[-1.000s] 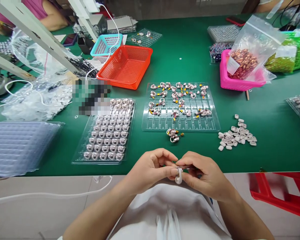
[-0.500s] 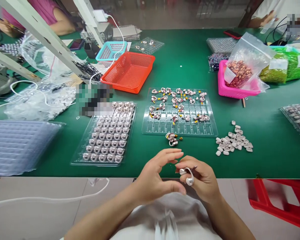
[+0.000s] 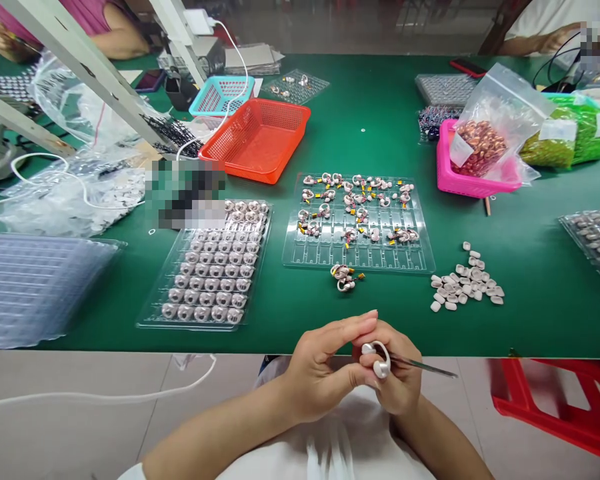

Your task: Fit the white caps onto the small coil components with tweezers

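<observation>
A white ear-clip earphone (image 3: 389,355) with two silvery rounded ends and a curved band is held between my hands, just over the table's front edge. My right hand (image 3: 403,383) is closed around it. A slim metal tool, apparently tweezers (image 3: 433,367), also sticks out of that hand to the right. My left hand (image 3: 325,367) arches in from the other side, its thumb against the lower end of the earphone and its fingertips meeting the right fingers. Beyond them, a small cluster of earphones (image 3: 345,279) with yellow tabs and wires lies on the green table.
A clear tray (image 3: 330,253) carries wired earphones. Left of it is a tray of silvery shells (image 3: 213,283); on the right, a pile of small white caps (image 3: 465,287). Farther back are a red basket (image 3: 260,150) and a pink basket (image 3: 475,187). A red stool (image 3: 555,393) stands below the table.
My left hand has closed in on the earphone and now touches it and my right hand. The tweezers have swung out, pointing to the right.
</observation>
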The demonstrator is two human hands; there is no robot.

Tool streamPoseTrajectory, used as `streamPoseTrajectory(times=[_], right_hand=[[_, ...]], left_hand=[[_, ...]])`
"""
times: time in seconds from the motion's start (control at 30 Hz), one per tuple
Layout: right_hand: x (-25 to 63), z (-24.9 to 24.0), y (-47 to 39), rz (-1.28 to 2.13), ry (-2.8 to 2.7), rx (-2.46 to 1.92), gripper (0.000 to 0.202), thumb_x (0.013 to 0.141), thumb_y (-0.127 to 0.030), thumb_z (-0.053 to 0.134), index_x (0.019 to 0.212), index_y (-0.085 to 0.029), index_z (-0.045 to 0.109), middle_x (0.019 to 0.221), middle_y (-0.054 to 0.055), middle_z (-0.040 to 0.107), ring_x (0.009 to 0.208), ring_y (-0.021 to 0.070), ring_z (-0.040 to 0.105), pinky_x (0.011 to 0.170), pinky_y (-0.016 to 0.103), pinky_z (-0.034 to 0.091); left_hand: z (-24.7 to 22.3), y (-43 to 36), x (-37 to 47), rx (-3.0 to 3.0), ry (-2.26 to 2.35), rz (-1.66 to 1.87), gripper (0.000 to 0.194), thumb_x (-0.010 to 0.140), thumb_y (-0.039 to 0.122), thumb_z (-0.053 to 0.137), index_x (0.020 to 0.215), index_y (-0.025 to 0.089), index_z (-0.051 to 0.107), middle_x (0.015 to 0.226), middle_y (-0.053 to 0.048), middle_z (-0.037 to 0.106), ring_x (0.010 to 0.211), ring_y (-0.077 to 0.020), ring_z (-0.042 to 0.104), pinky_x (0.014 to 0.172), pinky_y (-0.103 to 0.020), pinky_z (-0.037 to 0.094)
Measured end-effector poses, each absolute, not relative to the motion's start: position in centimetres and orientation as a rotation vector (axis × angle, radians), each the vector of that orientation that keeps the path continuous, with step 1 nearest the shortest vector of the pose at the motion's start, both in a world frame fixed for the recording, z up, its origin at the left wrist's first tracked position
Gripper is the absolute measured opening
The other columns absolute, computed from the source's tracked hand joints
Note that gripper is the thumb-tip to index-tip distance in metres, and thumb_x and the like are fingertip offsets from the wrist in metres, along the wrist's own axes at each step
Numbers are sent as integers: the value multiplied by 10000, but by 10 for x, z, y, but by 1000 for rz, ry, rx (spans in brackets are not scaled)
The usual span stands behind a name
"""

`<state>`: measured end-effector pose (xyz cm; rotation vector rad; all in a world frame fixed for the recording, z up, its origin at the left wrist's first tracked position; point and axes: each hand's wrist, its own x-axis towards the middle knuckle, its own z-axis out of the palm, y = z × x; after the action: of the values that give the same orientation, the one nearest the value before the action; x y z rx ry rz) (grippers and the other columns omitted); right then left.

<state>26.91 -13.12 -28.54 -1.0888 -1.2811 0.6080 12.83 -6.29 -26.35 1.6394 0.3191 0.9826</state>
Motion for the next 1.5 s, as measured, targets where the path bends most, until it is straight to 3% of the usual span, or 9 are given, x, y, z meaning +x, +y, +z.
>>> streamPoseTrajectory(times=[0.23,0.43,0.6,0.7,0.8,0.93,1.07,1.2,1.5], right_hand=[[265,-279,-126,515,-1365,-1053,145,950,-315,593,866,-245,689,744,30,682,640,185,592,600,309,483],[264,-279,-123,541,-1372,-1032,283,988,-441,549,863,-239,702,757,49,694,671,201,627,611,323,498],[270,-270,-121,528,-1413,-1080,121,957,-301,612,1001,-236,704,762,34,693,657,180,630,587,289,502],[277,-265,-119,485,-1471,-1183,154,941,-187,597,1048,-240,694,803,28,679,656,157,623,562,258,497],[282,-266,-118,360,-1556,-1255,267,930,-109,558,1123,-250,678,843,31,683,709,160,638,599,256,522],[283,-270,-119,146,-1628,-1257,449,936,-76,545,1341,-267,583,885,44,685,763,173,657,649,275,558],[282,-269,-120,61,-1663,-1273,510,953,-90,556,1424,-282,520,904,55,678,761,176,663,627,273,560],[281,-265,-118,60,-1706,-1198,503,957,-102,576,1431,-255,512,921,70,678,755,167,660,622,262,562],[270,-264,-107,11,-1738,-1037,396,951,-100,579,1339,-174,563,879,80,695,705,170,627,591,278,524]], left_hand=[[-262,-67,124,1534,298,1018,498,841,179,780,1314,290,671,1303,-123,702,1223,-312,656,1041,-432,546],[-266,-63,122,1495,306,1006,481,837,186,787,1296,282,682,1303,-129,702,1236,-325,645,1047,-450,538],[-263,-58,118,1639,333,933,487,894,203,724,1365,258,612,1357,-146,662,1252,-302,634,1060,-432,526],[-259,-56,117,1866,381,972,561,889,241,734,1416,261,542,1383,-157,630,1265,-289,612,1069,-435,507],[-253,-55,118,2058,441,1126,517,834,292,790,1311,227,603,1212,-147,673,1139,-277,636,961,-422,551],[-245,-52,119,2088,543,1175,145,865,136,692,999,191,700,868,-61,691,818,-183,645,739,-298,554],[-240,-47,116,1664,765,879,44,877,198,687,867,164,713,797,-52,733,725,-165,676,684,-264,542],[-241,-39,114,969,739,535,216,791,318,799,782,129,695,675,-43,713,619,-145,662,634,-246,540],[-249,-35,107,596,588,350,204,746,236,845,801,86,717,686,-62,704,578,-118,645,592,-220,536]])
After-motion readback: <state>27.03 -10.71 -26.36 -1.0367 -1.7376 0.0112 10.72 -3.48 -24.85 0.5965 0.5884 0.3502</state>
